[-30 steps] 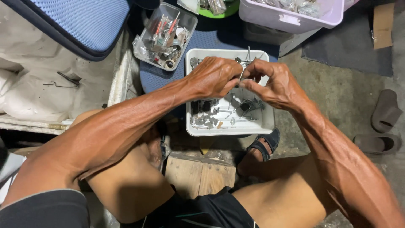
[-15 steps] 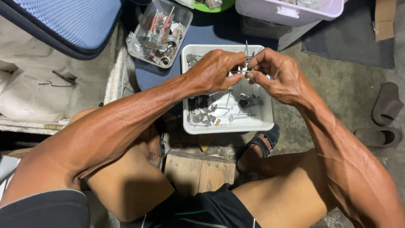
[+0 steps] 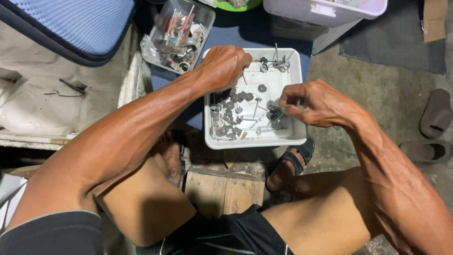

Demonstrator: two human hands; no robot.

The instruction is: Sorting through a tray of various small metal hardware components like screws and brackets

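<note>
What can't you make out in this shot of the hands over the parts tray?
- Head view: whatever the left hand grips, covered by its curled fingers.
- What the right hand pinches, too small to tell.
- The metal parts in the white tray: too small to identify.
- Lilac bin: cut off by the top edge.

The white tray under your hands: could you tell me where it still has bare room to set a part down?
In the white tray, the right half of the floor between the right hand and the upright pins at the far rim is mostly bare. The near-left part is crowded with dark discs and pins; the left hand covers the far-left corner.
</note>
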